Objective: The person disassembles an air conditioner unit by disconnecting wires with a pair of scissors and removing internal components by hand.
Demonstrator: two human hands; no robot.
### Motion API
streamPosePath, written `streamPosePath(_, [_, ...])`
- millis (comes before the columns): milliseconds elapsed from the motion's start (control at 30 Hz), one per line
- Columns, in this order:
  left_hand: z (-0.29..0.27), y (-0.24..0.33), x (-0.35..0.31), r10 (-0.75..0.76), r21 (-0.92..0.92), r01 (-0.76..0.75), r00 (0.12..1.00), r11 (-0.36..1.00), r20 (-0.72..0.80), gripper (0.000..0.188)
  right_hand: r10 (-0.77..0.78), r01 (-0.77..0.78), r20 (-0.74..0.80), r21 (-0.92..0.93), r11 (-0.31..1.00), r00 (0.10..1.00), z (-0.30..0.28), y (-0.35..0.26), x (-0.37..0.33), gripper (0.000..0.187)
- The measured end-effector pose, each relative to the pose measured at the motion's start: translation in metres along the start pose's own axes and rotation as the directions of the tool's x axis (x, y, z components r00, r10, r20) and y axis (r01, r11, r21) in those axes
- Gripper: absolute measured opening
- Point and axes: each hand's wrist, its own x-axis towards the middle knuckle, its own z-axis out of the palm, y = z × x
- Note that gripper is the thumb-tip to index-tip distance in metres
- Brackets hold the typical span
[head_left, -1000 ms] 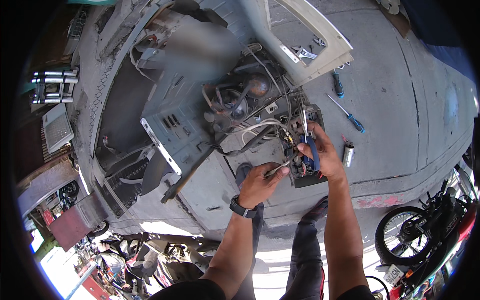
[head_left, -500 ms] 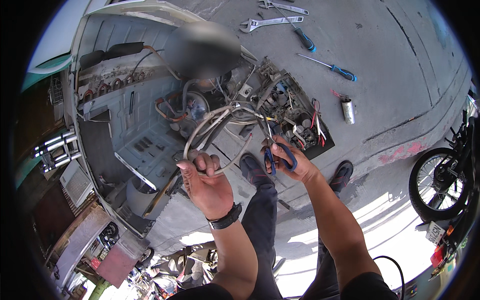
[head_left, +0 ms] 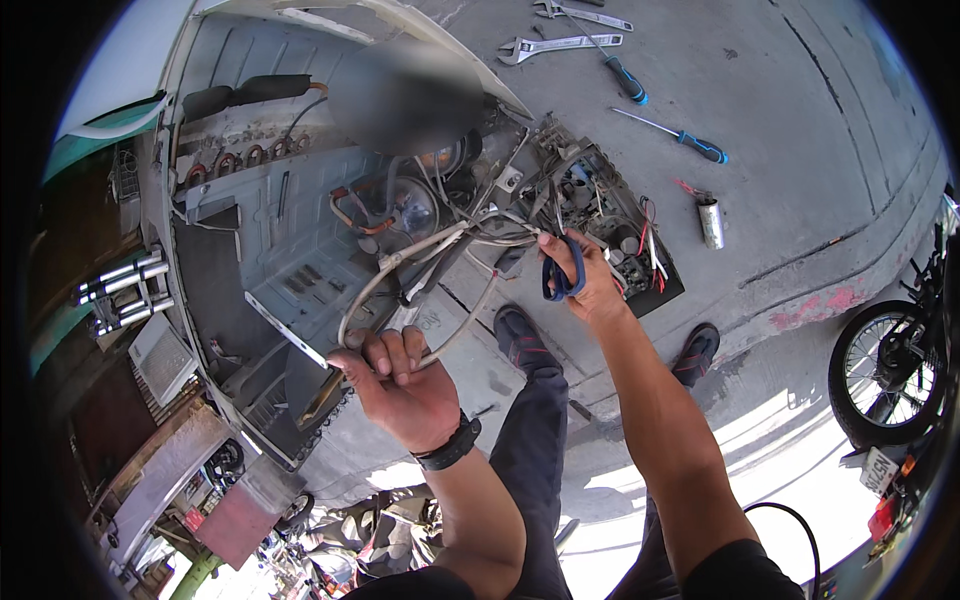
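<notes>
A grey cable makes a wide loop out from the wiring of an opened metal appliance. My left hand, with a black band at the wrist, has its fingers curled around the near end of that loop. In my right hand is a pair of scissors with dark blue handles. Their blades point away from me into the wire bundle beside the electrical box; the tips are hard to make out among the wires. A round compressor with copper tubing sits inside the casing.
Two adjustable wrenches and two blue-handled screwdrivers lie on the concrete at the far side. Near them is a silver cylindrical capacitor with red wires. A motorcycle wheel stands at the right. A blurred patch hides part of the casing.
My left hand has drawn the cable loop toward me and leftward, widening it. My right hand has moved the scissors farther into the wires, and their handles are closer together. The view has shifted slightly.
</notes>
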Motion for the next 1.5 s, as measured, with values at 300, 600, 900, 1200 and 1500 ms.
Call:
streamPosePath(300, [-0.005, 0.015, 0.001, -0.005, 0.085, -0.006, 0.991, 0.996, 0.134, 0.025, 0.226, -0.195, 0.274, -0.137, 0.971, 0.935, -0.014, 0.050, -0.069, 0.069])
streamPosePath(600, [0.000, 0.013, -0.001, -0.039, 0.065, 0.032, 0.993, 0.997, 0.111, 0.024, -0.145, 0.138, 0.141, 0.060, 0.989, 0.979, 0.027, 0.035, 0.009, 0.036])
streamPosePath(900, [-0.009, 0.017, 0.008, 0.018, 0.082, -0.028, 0.993, 0.996, 0.115, 0.029, -0.170, 0.163, -0.013, -0.212, 0.964, 0.985, -0.019, 0.020, -0.016, 0.037])
streamPosePath(1200, [-0.015, -0.001, 0.002, -0.072, 0.044, 0.068, 0.993, 0.997, 0.097, 0.028, -0.567, 0.204, 0.049, -0.955, 0.213, 0.822, -0.007, 0.028, 0.055, 0.052])
streamPosePath(1500, [-0.017, -0.008, -0.003, -0.100, 0.043, 0.098, 0.993, 0.994, 0.055, 0.029, -0.196, 0.152, -0.065, -0.413, 0.898, 0.979, -0.057, -0.018, 0.040, 0.029])
